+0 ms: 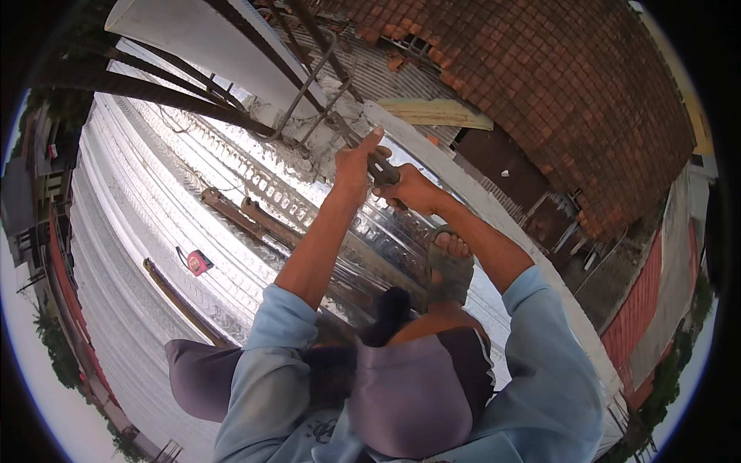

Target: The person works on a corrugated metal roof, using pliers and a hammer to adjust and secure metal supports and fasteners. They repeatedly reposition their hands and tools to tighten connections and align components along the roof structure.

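Just beyond my knees, both my hands meet at a dark metal tool [381,168] with a slot in it; its exact kind does not show. My left hand [353,171] is closed round its near side, thumb pointing up and away. From the right, my right hand [415,190] is closed on the tool's lower end. The tool lines up with a rusty steel bar [340,127] that slants up to the left. Square wire stirrups [324,81] loop round the bars there. My palms and the held parts inside them are hidden.
Long rebars [170,99] jut left beside a large white pipe [208,35]. On the shiny corrugated metal roof [131,224] lie a red tape measure [199,262], rusty metal pieces [231,212] and a long bar [181,301]. My sandalled foot [451,270] is near the concrete wall edge [556,289]; tiled roofs [540,92] lie lower beyond.
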The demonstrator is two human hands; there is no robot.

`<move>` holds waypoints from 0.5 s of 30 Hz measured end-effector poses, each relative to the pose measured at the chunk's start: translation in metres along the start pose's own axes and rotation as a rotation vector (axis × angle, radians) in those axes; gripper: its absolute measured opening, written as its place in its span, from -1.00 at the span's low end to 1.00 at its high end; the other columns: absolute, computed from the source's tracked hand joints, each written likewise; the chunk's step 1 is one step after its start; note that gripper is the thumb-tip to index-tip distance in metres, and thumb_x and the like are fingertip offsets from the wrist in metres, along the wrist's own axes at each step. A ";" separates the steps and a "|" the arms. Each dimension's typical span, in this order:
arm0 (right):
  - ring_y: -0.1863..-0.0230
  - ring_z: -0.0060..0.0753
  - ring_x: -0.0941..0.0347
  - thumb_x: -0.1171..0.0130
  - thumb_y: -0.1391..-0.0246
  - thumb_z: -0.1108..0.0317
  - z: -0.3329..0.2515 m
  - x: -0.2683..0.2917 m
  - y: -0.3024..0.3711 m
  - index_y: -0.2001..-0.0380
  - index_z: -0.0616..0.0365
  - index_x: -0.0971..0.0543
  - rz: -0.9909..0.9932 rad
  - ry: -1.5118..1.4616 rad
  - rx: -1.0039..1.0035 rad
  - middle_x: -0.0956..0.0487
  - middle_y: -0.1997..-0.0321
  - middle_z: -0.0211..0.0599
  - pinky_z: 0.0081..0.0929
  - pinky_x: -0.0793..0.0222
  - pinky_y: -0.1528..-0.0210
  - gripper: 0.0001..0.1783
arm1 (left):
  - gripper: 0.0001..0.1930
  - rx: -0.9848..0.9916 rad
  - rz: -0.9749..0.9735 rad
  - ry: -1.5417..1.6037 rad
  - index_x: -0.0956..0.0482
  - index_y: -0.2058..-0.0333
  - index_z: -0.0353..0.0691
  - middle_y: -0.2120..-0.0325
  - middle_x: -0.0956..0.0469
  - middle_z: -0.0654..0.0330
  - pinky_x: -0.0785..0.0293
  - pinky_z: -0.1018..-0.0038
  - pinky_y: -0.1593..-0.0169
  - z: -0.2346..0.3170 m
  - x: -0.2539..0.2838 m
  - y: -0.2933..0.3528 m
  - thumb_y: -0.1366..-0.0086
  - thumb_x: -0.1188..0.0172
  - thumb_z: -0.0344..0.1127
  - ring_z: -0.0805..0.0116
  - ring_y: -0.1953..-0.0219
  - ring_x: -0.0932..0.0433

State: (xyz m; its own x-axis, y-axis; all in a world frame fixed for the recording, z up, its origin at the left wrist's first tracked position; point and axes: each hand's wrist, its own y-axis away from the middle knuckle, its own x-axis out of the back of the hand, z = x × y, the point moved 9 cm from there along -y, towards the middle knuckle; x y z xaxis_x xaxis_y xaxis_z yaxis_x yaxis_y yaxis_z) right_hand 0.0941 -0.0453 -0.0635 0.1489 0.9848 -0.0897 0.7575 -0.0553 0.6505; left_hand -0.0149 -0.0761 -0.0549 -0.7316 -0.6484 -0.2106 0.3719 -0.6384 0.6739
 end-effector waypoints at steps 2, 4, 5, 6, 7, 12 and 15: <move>0.49 -0.52 -0.44 -0.30 -0.15 0.23 0.002 -0.038 0.002 0.20 0.20 -0.50 -0.358 -0.744 -0.009 -0.48 0.50 -0.38 -0.47 -0.34 0.49 -0.70 | -0.67 0.022 -0.061 0.268 -0.43 0.38 -0.17 0.44 -0.58 0.01 -0.52 0.25 0.12 0.010 -0.009 0.008 -0.43 -0.12 -0.04 0.10 0.22 -0.62; 0.50 -0.56 -0.48 -0.36 -0.10 0.22 -0.004 -0.054 0.002 0.23 0.19 -0.50 -0.597 -1.182 -0.018 -0.54 0.47 -0.33 -0.49 -0.33 0.52 -0.68 | -0.66 -0.020 -0.117 0.510 -0.37 0.42 -0.15 0.64 -0.42 0.18 -0.51 0.19 0.12 0.020 -0.012 0.001 -0.47 -0.06 -0.05 0.07 0.31 -0.61; 0.47 -0.54 -0.50 -0.35 -0.10 0.22 0.000 -0.050 -0.001 0.21 0.19 -0.49 -0.487 -1.052 0.012 -0.55 0.42 -0.31 -0.49 -0.34 0.51 -0.67 | -0.66 -0.017 -0.093 0.485 -0.36 0.44 -0.14 0.65 -0.38 0.21 -0.51 0.16 0.13 0.018 -0.009 0.000 -0.47 -0.05 -0.05 0.07 0.30 -0.61; 0.43 -0.52 -0.52 -0.35 -0.10 0.23 0.004 -0.040 -0.001 0.18 0.18 -0.48 -0.376 -0.921 0.042 -0.57 0.37 -0.29 -0.48 -0.36 0.50 -0.65 | -0.65 -0.012 -0.072 0.459 -0.35 0.45 -0.13 0.67 -0.34 0.24 -0.50 0.13 0.13 0.016 -0.008 -0.001 -0.48 -0.03 -0.06 0.06 0.29 -0.61; 0.39 -0.50 -0.55 -0.35 -0.09 0.23 0.008 -0.029 0.000 0.16 0.17 -0.47 -0.264 -0.791 0.074 -0.58 0.32 -0.27 -0.48 -0.38 0.49 -0.64 | -0.65 -0.005 -0.053 0.433 -0.33 0.46 -0.12 0.68 -0.30 0.26 -0.50 0.10 0.13 0.014 -0.009 -0.003 -0.49 -0.02 -0.06 0.05 0.29 -0.61; 0.47 -0.39 -0.55 -0.30 -0.08 0.27 -0.017 0.000 0.031 0.09 0.25 -0.46 0.604 0.145 0.299 -0.59 0.38 -0.22 -0.39 -0.48 0.41 -0.61 | -0.60 -0.011 0.219 0.282 -0.33 0.49 -0.14 0.66 -0.33 0.26 -0.47 0.18 0.30 0.000 0.007 -0.012 -0.43 -0.09 0.00 0.13 0.42 -0.58; 0.52 -0.34 -0.53 -0.24 -0.11 0.33 -0.008 -0.018 0.014 0.01 0.30 -0.47 0.320 -0.076 0.077 -0.61 0.37 -0.18 -0.33 -0.50 0.40 -0.59 | -0.60 0.015 0.242 0.181 -0.40 0.40 -0.22 0.59 -0.40 0.23 -0.46 0.25 0.37 0.006 0.009 0.001 -0.36 -0.16 0.03 0.23 0.43 -0.56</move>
State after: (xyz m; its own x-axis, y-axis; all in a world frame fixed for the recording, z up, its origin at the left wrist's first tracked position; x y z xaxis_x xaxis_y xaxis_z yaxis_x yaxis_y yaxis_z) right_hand 0.0965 -0.0625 -0.0469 0.4315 0.9006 0.0517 0.7100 -0.3744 0.5965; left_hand -0.0248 -0.0804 -0.0516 -0.5088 -0.8450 -0.1645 0.5137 -0.4514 0.7296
